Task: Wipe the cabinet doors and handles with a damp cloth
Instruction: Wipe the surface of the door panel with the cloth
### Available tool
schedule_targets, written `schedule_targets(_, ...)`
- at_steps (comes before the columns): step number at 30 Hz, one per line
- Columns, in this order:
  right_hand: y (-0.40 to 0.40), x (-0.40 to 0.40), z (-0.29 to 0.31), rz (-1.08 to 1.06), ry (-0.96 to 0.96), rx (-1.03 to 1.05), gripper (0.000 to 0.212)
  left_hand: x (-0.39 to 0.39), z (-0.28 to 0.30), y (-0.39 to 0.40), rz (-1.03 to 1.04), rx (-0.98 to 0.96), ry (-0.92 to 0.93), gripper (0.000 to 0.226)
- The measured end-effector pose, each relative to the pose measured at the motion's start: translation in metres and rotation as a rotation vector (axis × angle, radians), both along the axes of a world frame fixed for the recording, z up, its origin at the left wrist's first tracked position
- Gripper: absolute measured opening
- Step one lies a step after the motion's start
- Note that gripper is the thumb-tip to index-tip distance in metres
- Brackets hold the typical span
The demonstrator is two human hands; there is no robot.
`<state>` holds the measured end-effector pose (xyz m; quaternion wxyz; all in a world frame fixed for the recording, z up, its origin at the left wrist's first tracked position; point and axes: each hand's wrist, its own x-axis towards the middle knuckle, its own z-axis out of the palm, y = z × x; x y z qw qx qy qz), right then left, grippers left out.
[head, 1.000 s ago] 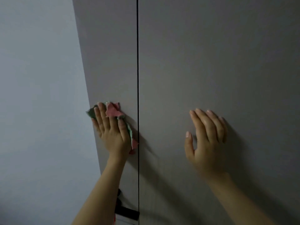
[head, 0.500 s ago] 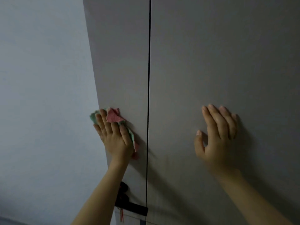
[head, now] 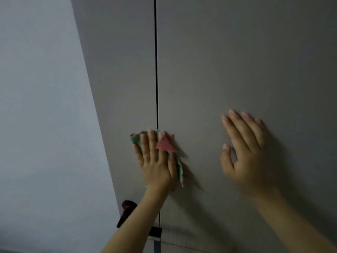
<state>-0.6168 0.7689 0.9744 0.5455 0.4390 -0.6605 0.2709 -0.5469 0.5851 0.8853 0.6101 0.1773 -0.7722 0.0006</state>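
Observation:
Two tall grey cabinet doors meet at a thin dark vertical gap: a narrow left door (head: 118,73) and a wide right door (head: 237,57). My left hand (head: 156,161) presses a crumpled green and pink cloth (head: 165,145) flat against the doors, right over the gap. The cloth sticks out above my fingertips and along the right side of my palm. My right hand (head: 244,152) rests flat on the right door with nothing in it, fingers together and pointing up. A black handle (head: 155,231) shows at the foot of the gap, partly hidden by my left forearm.
A pale wall (head: 42,115) fills the left of the view, beside the cabinet's left edge. A black object with a red band (head: 127,209) sticks out low down beside the left door, behind my left forearm.
My left hand has slid the cloth to the right, from the left door's outer edge onto the gap between the doors. My right hand has stayed flat on the right door.

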Motion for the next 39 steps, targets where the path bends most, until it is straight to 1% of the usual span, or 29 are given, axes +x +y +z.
schedule_targets(2,0.008,0.000,-0.001,0.011,0.000,0.001,0.047,-0.005,-0.025,0.013,-0.039,-0.142,-0.109,0.057)
schedule_targets(4,0.020,-0.002,-0.004,0.004,-0.004,-0.015,0.045,-0.006,-0.028,0.011,-0.032,-0.199,-0.124,0.057)
schedule_targets(7,0.040,-0.006,-0.013,-0.016,-0.035,-0.040,0.044,-0.008,0.006,0.016,-0.039,-0.233,-0.077,0.057)
schedule_targets(10,0.057,-0.011,-0.020,-0.039,-0.070,-0.072,0.042,-0.023,0.048,0.040,-0.051,-0.134,-0.027,0.057)
schedule_targets(12,0.065,-0.010,-0.025,-0.062,-0.111,-0.112,0.040,-0.030,0.048,0.058,-0.070,-0.121,-0.040,0.058)
schedule_targets(15,0.068,-0.001,-0.037,-0.040,-0.195,-0.134,0.039,-0.033,0.028,0.074,-0.089,-0.224,-0.163,0.059)
schedule_targets(18,0.060,0.016,-0.048,0.075,-0.276,-0.137,0.038,-0.023,0.032,0.081,-0.156,-0.211,-0.264,0.055)
schedule_targets(20,0.045,0.032,-0.058,0.215,-0.356,-0.155,0.037,-0.007,0.042,0.078,-0.286,-0.168,-0.295,0.052)
schedule_targets(22,0.024,0.047,-0.066,0.338,-0.422,-0.143,0.038,0.012,0.053,0.063,-0.418,-0.168,-0.302,0.049)
schedule_targets(25,-0.017,0.055,-0.065,0.390,-0.488,-0.099,0.043,0.034,0.065,0.033,-0.516,-0.211,-0.313,0.045)
schedule_targets(27,-0.043,0.053,-0.059,0.311,-0.478,-0.045,0.047,0.039,0.062,0.014,-0.461,-0.184,-0.234,0.044)
schedule_targets(30,-0.070,0.048,-0.055,0.036,-0.337,0.038,0.054,0.049,0.052,-0.010,-0.222,-0.009,-0.084,0.051)
schedule_targets(32,-0.078,0.042,-0.046,-0.084,-0.269,0.007,0.057,0.052,0.046,-0.020,-0.098,0.116,-0.058,0.056)
schedule_targets(34,-0.083,0.031,-0.034,-0.175,-0.196,-0.037,0.057,0.046,0.042,-0.027,-0.055,0.112,-0.064,0.053)
schedule_targets(36,-0.085,0.022,-0.037,-0.203,-0.128,-0.009,0.057,0.036,0.040,-0.031,-0.050,0.087,-0.039,0.051)
schedule_targets(37,-0.082,0.018,-0.049,-0.178,-0.099,0.066,0.056,0.030,0.039,-0.032,-0.051,0.096,-0.003,0.051)
schedule_targets(39,-0.060,0.013,-0.089,-0.071,-0.105,0.245,0.054,0.022,0.035,-0.034,-0.051,0.109,0.070,0.050)
